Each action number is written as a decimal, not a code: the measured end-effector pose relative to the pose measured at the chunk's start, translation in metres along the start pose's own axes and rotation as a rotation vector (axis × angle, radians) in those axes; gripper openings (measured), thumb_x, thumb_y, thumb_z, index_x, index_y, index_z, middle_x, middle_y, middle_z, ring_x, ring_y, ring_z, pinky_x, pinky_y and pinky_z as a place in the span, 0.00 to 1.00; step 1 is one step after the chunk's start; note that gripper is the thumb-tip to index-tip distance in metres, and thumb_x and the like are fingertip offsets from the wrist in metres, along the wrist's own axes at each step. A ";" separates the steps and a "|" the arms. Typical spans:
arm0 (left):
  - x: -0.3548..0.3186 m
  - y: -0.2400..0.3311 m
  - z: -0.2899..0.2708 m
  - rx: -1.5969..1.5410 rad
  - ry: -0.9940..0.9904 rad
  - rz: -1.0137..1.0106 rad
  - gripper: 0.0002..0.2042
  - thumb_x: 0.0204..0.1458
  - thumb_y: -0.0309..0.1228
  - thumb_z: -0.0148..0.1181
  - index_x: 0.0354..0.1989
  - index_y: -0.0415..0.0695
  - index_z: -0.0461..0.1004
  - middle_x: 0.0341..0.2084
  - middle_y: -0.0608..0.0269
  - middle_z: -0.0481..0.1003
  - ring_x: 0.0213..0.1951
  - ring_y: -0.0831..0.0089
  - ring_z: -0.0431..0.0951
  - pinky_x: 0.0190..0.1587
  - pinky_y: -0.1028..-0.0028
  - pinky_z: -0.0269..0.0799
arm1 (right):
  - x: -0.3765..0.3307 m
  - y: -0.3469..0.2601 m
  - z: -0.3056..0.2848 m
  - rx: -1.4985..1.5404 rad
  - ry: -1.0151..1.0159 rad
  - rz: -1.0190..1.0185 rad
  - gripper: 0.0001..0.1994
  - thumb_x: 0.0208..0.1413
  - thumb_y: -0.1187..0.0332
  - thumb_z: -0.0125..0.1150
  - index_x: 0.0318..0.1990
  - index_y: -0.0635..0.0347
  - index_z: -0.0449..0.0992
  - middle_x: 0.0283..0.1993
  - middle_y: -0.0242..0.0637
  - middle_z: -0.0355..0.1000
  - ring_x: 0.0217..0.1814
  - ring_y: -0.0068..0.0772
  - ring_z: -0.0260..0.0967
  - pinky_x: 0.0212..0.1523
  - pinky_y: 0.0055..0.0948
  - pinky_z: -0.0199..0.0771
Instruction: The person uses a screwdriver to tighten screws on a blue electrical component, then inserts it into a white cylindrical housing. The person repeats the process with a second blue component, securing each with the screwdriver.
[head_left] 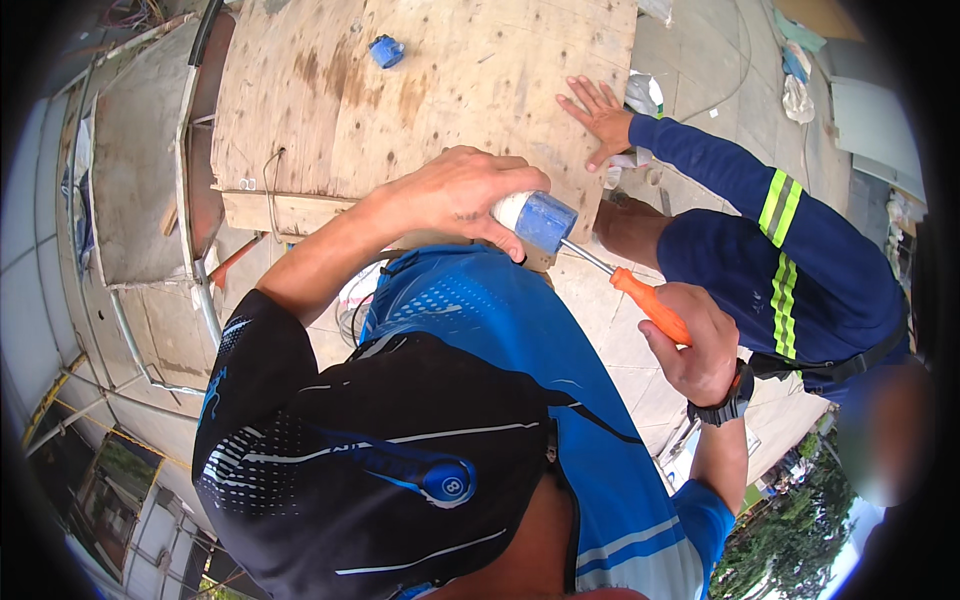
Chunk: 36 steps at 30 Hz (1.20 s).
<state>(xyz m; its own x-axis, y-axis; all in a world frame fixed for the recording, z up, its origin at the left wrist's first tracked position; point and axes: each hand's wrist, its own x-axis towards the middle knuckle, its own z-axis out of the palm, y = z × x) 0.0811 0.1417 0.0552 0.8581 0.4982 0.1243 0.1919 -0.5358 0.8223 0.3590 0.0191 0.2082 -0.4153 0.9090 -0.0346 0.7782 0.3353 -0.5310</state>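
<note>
My left hand point(455, 192) is closed around a blue cylindrical plastic fitting point(543, 222) with a white end, holding it over the edge of a plywood sheet point(440, 80). My right hand point(690, 345), with a black watch on the wrist, grips the orange handle of a screwdriver point(650, 305). The metal shaft runs up and left, and its tip goes into the open end of the blue fitting. My blue and black shirt fills the lower middle of the view.
A co-worker in a navy sleeve with yellow reflective stripes point(780, 205) rests a flat hand point(600, 115) on the plywood's right edge. A second small blue fitting point(386, 50) lies on the plywood. A wire loop point(270, 185) hangs at its left edge, with concrete formwork point(140, 150) further left.
</note>
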 end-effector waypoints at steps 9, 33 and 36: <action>-0.006 -0.001 0.011 0.168 -0.031 0.012 0.35 0.34 0.57 0.71 0.43 0.41 0.71 0.31 0.58 0.76 0.33 0.54 0.79 0.31 0.62 0.74 | -0.006 0.013 0.014 0.039 -0.021 -0.126 0.25 0.40 0.82 0.70 0.51 0.65 0.77 0.35 0.45 0.74 0.28 0.41 0.74 0.26 0.32 0.74; 0.004 -0.004 -0.019 0.177 0.056 0.100 0.41 0.29 0.56 0.74 0.50 0.41 0.71 0.31 0.58 0.73 0.34 0.56 0.77 0.36 0.64 0.73 | -0.008 0.005 0.035 -0.012 0.105 -0.102 0.23 0.44 0.82 0.69 0.52 0.67 0.77 0.36 0.46 0.75 0.29 0.40 0.75 0.28 0.29 0.76; 0.002 -0.001 -0.019 0.164 0.325 0.178 0.43 0.34 0.58 0.73 0.54 0.40 0.68 0.33 0.58 0.71 0.39 0.59 0.75 0.41 0.64 0.72 | -0.008 -0.007 0.051 0.067 0.180 0.044 0.22 0.47 0.81 0.68 0.53 0.69 0.76 0.38 0.48 0.75 0.32 0.39 0.75 0.32 0.29 0.76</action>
<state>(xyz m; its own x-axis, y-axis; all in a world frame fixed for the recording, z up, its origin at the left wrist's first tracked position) 0.0736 0.1567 0.0655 0.6948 0.5632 0.4472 0.1500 -0.7216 0.6759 0.3334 -0.0032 0.1689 -0.2859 0.9541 0.0892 0.7581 0.2821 -0.5879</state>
